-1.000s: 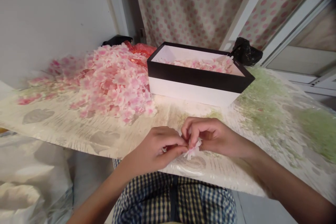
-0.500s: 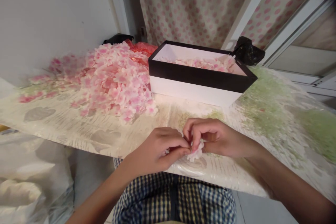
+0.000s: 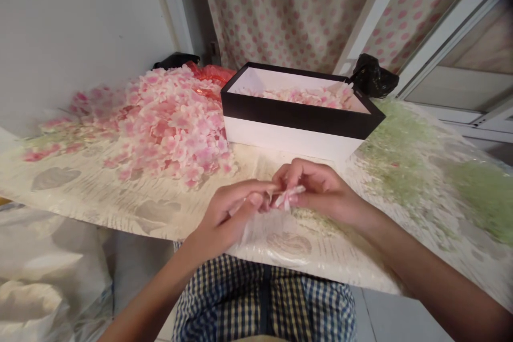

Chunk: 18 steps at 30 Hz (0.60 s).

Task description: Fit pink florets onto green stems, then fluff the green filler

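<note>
My right hand (image 3: 320, 189) pinches a small pale pink fabric flower (image 3: 287, 197) just above the near part of the table. My left hand (image 3: 232, 211) meets it from the left, its fingertips closed against the same flower. Behind the hands stands a black and white rectangular box (image 3: 296, 117) that holds a layer of pink flowers. A large heap of loose pink flowers (image 3: 168, 125) lies to the left of the box.
The table (image 3: 120, 197) wears a cream cloth with leaf prints under clear plastic. Pale green bits (image 3: 404, 155) are scattered over its right side. A black bag (image 3: 371, 77) sits behind the box. A dotted curtain hangs at the back.
Both hands have lifted and moved a little further from me toward the box, still holding the flower. The left fingers have loosened and stretched somewhat.
</note>
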Each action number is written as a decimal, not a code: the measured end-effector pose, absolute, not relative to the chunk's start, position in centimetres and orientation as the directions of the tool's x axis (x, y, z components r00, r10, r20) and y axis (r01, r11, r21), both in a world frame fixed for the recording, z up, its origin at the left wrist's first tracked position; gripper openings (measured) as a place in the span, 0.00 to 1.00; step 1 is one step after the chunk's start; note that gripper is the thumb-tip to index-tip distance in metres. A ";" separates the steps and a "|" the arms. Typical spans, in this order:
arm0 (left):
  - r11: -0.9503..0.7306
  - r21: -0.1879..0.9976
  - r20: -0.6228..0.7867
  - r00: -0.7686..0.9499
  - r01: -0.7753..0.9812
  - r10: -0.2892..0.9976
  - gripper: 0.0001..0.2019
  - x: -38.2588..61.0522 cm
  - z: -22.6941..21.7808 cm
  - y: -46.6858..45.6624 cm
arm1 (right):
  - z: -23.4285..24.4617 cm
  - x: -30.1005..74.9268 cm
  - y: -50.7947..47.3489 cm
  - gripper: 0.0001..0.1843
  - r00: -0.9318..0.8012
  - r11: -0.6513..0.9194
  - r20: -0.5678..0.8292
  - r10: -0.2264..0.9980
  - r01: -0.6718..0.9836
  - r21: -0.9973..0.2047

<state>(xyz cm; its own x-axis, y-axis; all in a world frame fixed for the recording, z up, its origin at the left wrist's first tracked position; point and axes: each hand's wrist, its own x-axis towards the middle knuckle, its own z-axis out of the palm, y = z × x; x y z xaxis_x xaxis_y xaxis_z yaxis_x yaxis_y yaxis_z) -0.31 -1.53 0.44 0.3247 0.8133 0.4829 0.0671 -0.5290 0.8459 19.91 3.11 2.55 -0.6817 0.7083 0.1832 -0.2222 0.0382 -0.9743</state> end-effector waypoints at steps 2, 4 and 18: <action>-0.560 0.829 0.536 0.270 0.014 0.800 0.14 -0.3 0.2 -1.3 | 2.5 19.9 3.2 0.08 -0.616 -0.043 0.141 0.775 -0.274 -0.961; -0.571 0.820 0.547 0.240 0.036 0.802 0.12 0.0 0.0 -1.2 | 2.5 19.9 3.3 0.10 -0.593 -0.122 0.082 0.801 -0.297 -0.947; -0.474 0.879 0.470 0.081 0.050 0.879 0.14 0.2 0.4 -0.7 | 1.6 19.9 3.4 0.08 -0.749 -0.202 -0.047 0.660 -0.118 -0.972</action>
<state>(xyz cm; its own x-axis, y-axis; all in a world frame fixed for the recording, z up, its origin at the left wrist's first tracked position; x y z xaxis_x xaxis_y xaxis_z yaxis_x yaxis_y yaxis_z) 0.20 -0.74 0.40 0.0806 0.8792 0.4695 0.0496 -0.4740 0.8791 19.91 3.40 1.60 -0.7494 0.6605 -0.0465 -0.1175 -0.2018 -0.9723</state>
